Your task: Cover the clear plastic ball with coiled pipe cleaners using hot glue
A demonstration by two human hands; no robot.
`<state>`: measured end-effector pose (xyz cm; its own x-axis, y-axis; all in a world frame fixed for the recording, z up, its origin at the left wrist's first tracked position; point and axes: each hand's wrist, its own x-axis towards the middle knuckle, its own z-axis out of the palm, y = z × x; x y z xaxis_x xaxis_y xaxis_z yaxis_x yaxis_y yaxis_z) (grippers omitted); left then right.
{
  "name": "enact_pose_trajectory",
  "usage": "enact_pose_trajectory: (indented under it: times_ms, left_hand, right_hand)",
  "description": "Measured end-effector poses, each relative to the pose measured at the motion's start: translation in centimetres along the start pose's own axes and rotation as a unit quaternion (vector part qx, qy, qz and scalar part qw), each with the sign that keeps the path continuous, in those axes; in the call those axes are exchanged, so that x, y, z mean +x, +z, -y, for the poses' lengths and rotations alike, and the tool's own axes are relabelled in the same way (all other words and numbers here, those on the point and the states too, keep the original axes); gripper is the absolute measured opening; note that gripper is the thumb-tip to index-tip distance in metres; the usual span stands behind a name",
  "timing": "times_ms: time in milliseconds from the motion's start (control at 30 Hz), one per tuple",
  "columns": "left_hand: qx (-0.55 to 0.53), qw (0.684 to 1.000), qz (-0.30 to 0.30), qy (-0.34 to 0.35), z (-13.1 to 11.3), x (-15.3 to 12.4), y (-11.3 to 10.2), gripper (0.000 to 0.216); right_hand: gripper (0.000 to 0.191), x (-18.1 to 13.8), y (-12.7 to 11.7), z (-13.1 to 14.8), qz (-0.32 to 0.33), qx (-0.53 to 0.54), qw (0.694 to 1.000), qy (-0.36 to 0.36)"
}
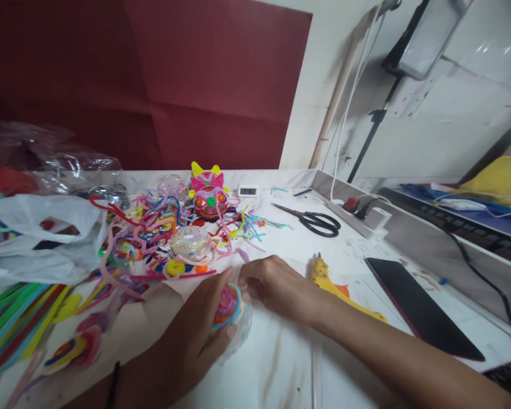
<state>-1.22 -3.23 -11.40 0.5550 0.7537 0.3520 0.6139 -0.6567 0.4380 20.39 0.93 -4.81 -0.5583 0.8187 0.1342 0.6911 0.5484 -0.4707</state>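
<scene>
My left hand (191,324) is wrapped round a clear, bumpy ball (243,335) low in the middle of the view. A coiled pipe-cleaner spiral (227,304) in pink, purple, orange and light blue lies on the ball's face, between the thumb and fingers. At the spiral's upper right edge, my right hand (272,284) is closed with its fingertips curled in. Whatever those fingertips pinch is hidden. Just behind the hands, a yellow coil (176,268) lies near another clear ball (191,243).
Tangled pipe cleaners (140,227) and a pink lion-like figure (210,196) stand behind. Black-handled scissors (321,222), a yellow glue gun (323,272), a black flat slab (421,307) and a power strip (366,224) lie rightward. A white plastic bag (46,250) sits left.
</scene>
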Motion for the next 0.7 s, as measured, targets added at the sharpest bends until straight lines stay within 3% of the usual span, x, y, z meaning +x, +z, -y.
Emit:
enact_pose_trajectory:
  times_ms: [233, 467, 700]
  left_hand:
    - [-0.010, 1.000, -0.027, 0.007, 0.1, 0.3, 0.0, 0.074]
    - [-0.031, 0.999, -0.010, 0.001, -0.2, 0.6, -0.5, 0.074]
    - [-0.080, 0.996, -0.014, -0.044, -0.6, 1.0, -0.8, 0.086]
  right_hand:
    - [0.037, 0.7, -0.6, -0.2, 0.040, -0.019, 0.999, -0.019]
    - [0.034, 1.7, -1.8, 0.3, 0.096, -0.017, 0.994, -0.058]
    - [0.032, 1.6, -2.0, 0.5, 0.109, -0.025, 0.992, -0.052]
